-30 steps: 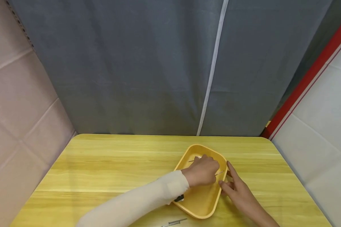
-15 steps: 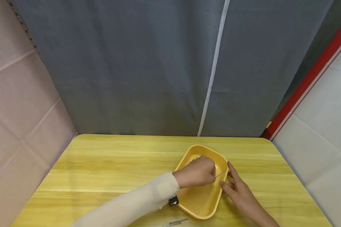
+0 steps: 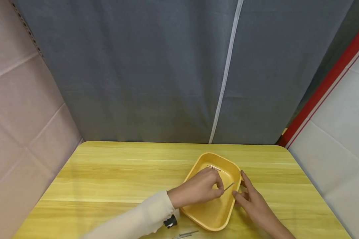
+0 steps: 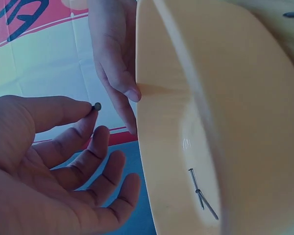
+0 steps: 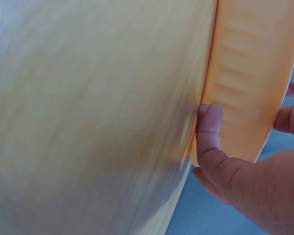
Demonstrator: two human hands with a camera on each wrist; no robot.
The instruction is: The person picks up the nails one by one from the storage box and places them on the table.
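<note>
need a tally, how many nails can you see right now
4 at least. One pinched in the left hand, nail; two crossed nails lying in the yellow tray; one nail on the table in front of the tray. The hand may hide more.

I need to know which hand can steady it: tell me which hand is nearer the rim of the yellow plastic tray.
Right. The right hand touches the yellow plastic tray at its right rim. The left hand hovers over the tray's inside, pinching a thin metal nail.
</note>
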